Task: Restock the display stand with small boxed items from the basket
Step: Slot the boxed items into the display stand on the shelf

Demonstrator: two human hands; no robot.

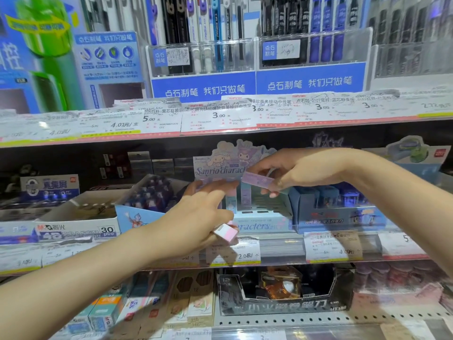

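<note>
A pastel blue display stand (263, 224) with cartoon characters on its header stands on the middle shelf. A few small boxes (245, 196) stand upright in its slots at the left. My right hand (291, 174) pinches a small lilac box (257, 180), held flat above the stand's open slots. My left hand (203, 214) grips a small pink and white box (226, 233) under its palm, in front of the stand's lower left corner, while its fingers stretch toward the stand's left side. The basket is out of view.
A white eraser carton (76, 223) stands left of the stand, a blue carton of small items (340, 212) to its right. Price tags line the shelf edge (331, 249). Pens hang on the shelf above; a black display box (284, 295) sits below.
</note>
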